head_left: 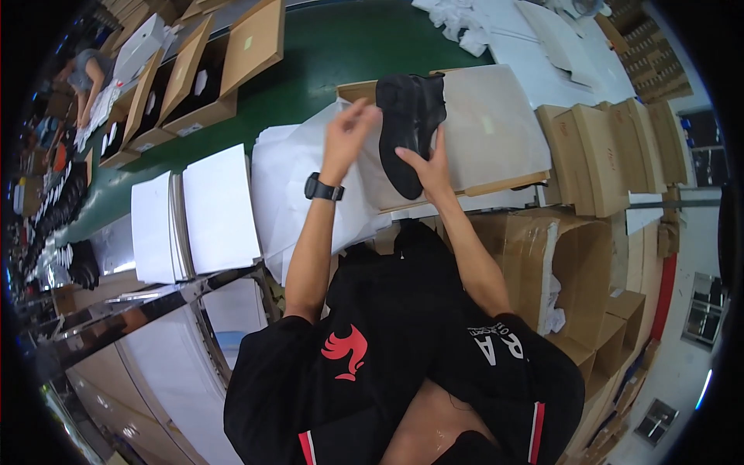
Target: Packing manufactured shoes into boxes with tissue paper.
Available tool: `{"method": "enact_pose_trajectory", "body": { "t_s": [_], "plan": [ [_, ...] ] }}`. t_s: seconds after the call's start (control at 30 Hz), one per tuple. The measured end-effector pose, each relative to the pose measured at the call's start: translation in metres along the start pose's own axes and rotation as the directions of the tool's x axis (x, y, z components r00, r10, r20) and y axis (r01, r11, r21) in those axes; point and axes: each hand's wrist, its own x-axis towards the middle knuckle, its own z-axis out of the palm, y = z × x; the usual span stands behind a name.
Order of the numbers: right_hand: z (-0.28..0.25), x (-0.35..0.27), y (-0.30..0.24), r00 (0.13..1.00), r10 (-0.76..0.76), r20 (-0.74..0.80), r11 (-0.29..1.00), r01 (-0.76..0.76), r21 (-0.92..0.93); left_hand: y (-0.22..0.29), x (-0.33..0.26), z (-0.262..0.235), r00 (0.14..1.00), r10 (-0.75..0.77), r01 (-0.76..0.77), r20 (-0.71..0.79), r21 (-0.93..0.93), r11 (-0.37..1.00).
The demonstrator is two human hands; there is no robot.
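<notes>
A black ankle boot (408,132) is in front of me, its toe pointing toward me and its upper end away. My right hand (431,167) grips it from the right, thumb across the front part and fingers along the side. Just left of the boot, my left hand (350,138) is raised with its fingers apart; it is slightly blurred and holds nothing I can see. Under the boot is an open cardboard shoe box (508,182) lined with pale tissue paper (496,116). More sheets of thin paper (306,167) spread out to the left of the box.
Two stacks of white sheets (221,209) stand at the left. Open shoe boxes (198,97) line the green conveyor belt (341,43) beyond. Closed boxes (593,159) and a large carton (527,256) are at the right. Another person (89,74) works at the far left.
</notes>
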Motion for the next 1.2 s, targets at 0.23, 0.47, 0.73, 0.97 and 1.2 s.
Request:
{"method": "enact_pose_trajectory", "body": {
  "t_s": [0.23,0.47,0.73,0.97,1.2],
  "plan": [
    [0.032,0.04,0.077,0.986,0.041,-0.162,0.927,-0.098,-0.363,-0.145,-0.039,-0.154,0.669,0.35,0.641,-0.656,0.747,0.175],
    [0.018,0.032,0.103,0.982,0.077,-0.174,0.908,-0.141,-0.396,-0.127,0.003,-0.175,0.939,0.122,0.286,-0.321,0.928,0.241],
    [0.001,0.017,0.094,0.992,0.064,-0.109,0.916,-0.101,-0.388,-0.042,0.073,-0.199,0.834,-0.459,0.265,0.306,0.507,0.82],
    [0.013,0.018,0.086,0.993,0.042,-0.112,0.928,-0.081,-0.365,-0.067,0.047,-0.154,0.928,-0.147,-0.16,0.342,0.722,0.674],
    [0.022,0.002,0.072,0.989,-0.058,-0.138,0.889,-0.012,-0.458,-0.014,0.07,-0.15,0.907,-0.385,0.142,0.172,0.735,0.663]
  ]
}}
